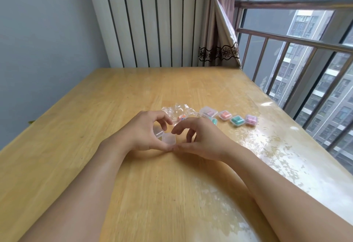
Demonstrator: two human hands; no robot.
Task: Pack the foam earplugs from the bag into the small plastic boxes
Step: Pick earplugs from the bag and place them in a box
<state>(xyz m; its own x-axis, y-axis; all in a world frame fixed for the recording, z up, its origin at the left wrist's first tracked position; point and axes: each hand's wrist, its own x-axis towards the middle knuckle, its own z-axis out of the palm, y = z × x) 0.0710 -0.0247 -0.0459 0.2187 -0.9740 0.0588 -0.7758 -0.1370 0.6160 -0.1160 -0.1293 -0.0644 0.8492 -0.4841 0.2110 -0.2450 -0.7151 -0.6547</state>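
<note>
A small clear plastic box point(168, 139) sits low over the wooden table point(95, 127), its hinged lid point(158, 132) open to the left. My left hand point(142, 134) curls around it, thumb at its near edge and fingers arched above the lid. My right hand point(202, 136) meets it from the right, thumb tip against the left thumb and index tip at the box's far corner. I see no earplug inside the box. Just behind my hands lies the crumpled clear bag point(178, 112), with an orange earplug point(182, 117) showing through it.
A row of shut small boxes holding earplugs runs to the right: pale pink point(209, 111), orange point(225, 115), teal point(237, 120), purple point(251, 119). Another teal one point(214, 121) peeks from behind my right hand. Window railing point(286, 37) borders the table's right edge.
</note>
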